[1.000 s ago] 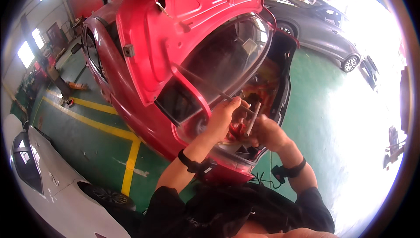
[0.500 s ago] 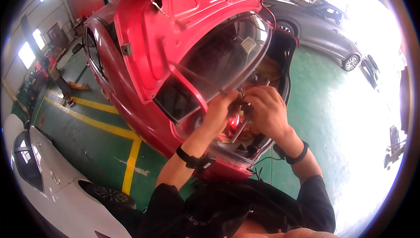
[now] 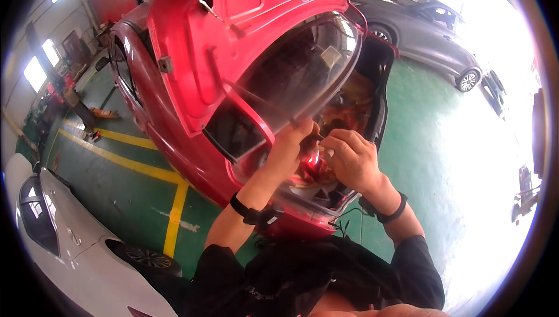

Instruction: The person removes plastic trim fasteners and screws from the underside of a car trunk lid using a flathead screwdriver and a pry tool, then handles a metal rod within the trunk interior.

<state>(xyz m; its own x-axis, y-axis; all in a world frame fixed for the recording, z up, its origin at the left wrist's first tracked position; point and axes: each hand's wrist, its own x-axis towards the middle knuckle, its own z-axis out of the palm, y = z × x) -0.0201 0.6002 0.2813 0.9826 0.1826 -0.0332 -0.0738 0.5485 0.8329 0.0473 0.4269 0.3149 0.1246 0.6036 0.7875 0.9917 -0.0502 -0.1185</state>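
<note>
I stand at the back of a red car, its boot lid [image 3: 192, 78] raised. Both my hands are over the open boot. My left hand [image 3: 289, 145] is closed at the near side of the rear window [image 3: 291, 72], its fingers around a small dark thing that I cannot make out. Close beside it, my right hand [image 3: 355, 159] has thumb and forefinger pinched together; whatever lies between them is too small to name. Just below and between the hands, a shiny red lamp-like piece [image 3: 314, 165] shows inside the boot.
Black trim [image 3: 381, 84] lines the boot's right edge. Thin black wires [image 3: 343, 226] hang by the rear bumper [image 3: 297, 224]. A white car [image 3: 75, 235] stands at the near left, a grey car [image 3: 425, 34] at the far right. Yellow lines [image 3: 134, 165] mark the green floor.
My right hand has moved slightly down and its fingers have drawn apart from the left hand. The thin grey rod seen between the hands no longer shows.
</note>
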